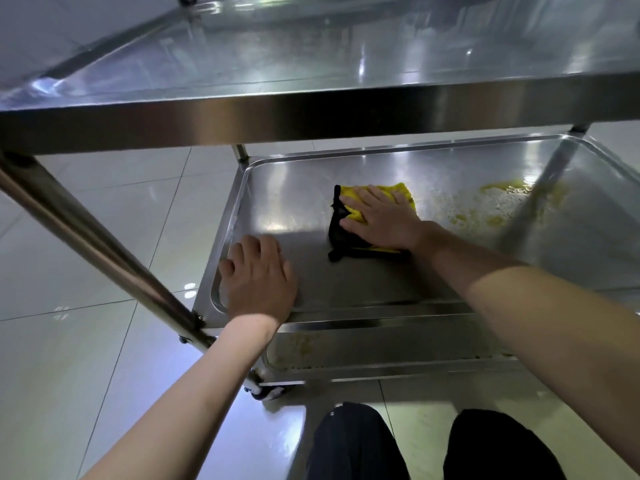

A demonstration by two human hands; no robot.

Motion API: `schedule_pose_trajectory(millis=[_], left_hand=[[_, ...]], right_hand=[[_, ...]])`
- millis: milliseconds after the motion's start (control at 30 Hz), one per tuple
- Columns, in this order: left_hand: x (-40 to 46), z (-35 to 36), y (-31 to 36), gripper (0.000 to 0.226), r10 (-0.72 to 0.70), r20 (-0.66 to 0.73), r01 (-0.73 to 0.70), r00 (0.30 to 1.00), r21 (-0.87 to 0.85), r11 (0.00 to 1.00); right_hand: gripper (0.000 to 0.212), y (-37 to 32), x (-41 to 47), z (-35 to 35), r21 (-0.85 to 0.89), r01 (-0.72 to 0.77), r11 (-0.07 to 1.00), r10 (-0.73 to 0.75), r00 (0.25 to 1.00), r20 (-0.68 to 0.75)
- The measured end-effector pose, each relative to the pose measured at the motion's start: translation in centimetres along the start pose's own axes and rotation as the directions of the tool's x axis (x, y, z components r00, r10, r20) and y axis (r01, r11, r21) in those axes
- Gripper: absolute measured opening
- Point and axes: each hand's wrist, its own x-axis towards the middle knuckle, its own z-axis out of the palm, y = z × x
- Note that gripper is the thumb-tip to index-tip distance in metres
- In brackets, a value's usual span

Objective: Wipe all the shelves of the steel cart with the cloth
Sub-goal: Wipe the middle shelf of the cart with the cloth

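A person crouches beside a steel cart (311, 123), both bare arms reaching under its top shelf (311, 60) to the middle shelf (298, 202). The right hand (381, 220) lies flat on a yellow cloth (401, 192) with a black edge, fingers straight and slightly spread, pressing it onto the shelf near the centre. The cloth is folded into a rough pad, and its black trim sticks out on the left from under the fingertips. The left hand (258, 277) rests on the near left corner of the same shelf, fingers relaxed and a little spread, holding nothing, its heel at the raised front rim. To the right of the cloth, toward the far right corner, a yellowish smear (498, 206) with small droplets marks the metal, apart from the cloth. Below the front rim, a strip of the bottom shelf (381, 351) shows, with dull yellowish stains near its left end. A slanting tube of the frame (86, 233) crosses the left side of the view down to the shelf corner. A wheel (266, 393) shows under the cart on the glossy pale tiled floor (86, 358). The person's knees (353, 441) in dark trousers appear at the bottom edge.
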Motion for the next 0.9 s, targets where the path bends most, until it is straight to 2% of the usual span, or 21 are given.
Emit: schedule_pose_trajectory(millis=[167,333,467,600,900], left_hand=[[0.5,-0.7,3.0,0.036,-0.027,-0.042,0.021,0.999,-0.122,0.992],[0.2,0.4,6.5,0.038,-0.063,-0.001,0.061,0.998,-0.246,0.967],[-0.5,0.8,6.5,0.033,-0.031,-0.057,0.019,0.998,-0.197,0.98],[-0.4,0.9,6.4,0.03,0.011,-0.035,-0.015,0.999,-0.126,0.992],[-0.4,0.9,6.8,0.03,0.012,-0.049,-0.013,0.999,-0.012,1.0]], right_hand=[[0.071,-0.1,0.1,0.1,-0.016,0.016,1.0,-0.016,1.0,-0.006],[0.072,0.0,-0.1,0.0,-0.019,0.023,1.0,-0.023,1.0,-0.013],[0.072,-0.1,0.0,0.1,-0.029,0.028,0.999,-0.029,0.999,-0.013],[0.072,-0.2,0.1,0.2,-0.024,0.035,0.999,-0.035,0.999,0.006],[0.075,0.1,-1.1,-0.1,-0.035,0.093,0.995,-0.093,0.996,0.019]])
